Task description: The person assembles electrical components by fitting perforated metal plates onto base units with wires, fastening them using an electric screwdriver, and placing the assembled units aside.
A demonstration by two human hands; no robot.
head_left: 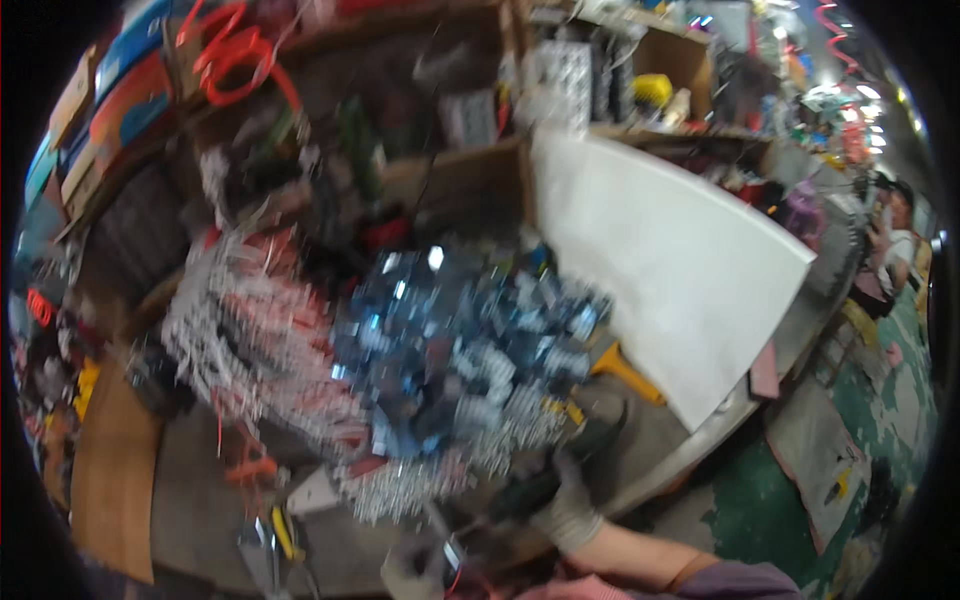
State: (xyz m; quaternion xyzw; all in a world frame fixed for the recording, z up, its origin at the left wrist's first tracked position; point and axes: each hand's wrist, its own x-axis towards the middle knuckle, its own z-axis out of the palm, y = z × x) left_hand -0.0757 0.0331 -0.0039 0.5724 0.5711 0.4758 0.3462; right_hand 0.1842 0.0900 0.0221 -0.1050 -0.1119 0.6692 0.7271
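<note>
R forearm [645, 555] angled fwd-L, gloved hand [570, 512]

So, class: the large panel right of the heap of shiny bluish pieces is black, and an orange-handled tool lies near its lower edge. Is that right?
Not quite: the head view shows the large panel is white, not black. The rest stands: it is right of the heap of shiny bluish pieces, with the orange-handled tool near its lower edge.

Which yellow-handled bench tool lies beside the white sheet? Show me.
The scraper-like tool, right of the blue pieces; the yellow one, lower left, lies well away.
</note>
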